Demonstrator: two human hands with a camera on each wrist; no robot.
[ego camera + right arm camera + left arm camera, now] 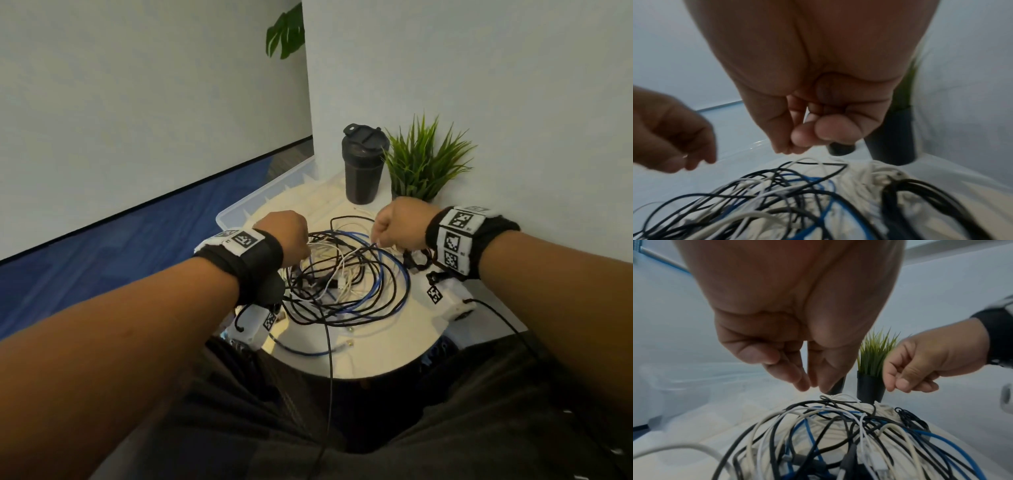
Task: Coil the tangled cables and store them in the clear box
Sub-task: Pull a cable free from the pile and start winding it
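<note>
The fingers of both hands hang loosely curled and empty just above the tangled cables on the round table, so pulling one strand may tighten knots or drag the heap off, away from the clear box behind.

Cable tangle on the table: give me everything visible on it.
The cable tangle is one loose pile of thin black, white and blue cables, looped over each other and uncoiled, lying on the round white table. A white flat connector shows near its middle, and a blue strand trails towards the near edge. One black lead hangs off the table's front. The left hand and right hand hover at its far side, fingers curled; whether either pinches a strand cannot be told. None lies in the clear box.
</note>
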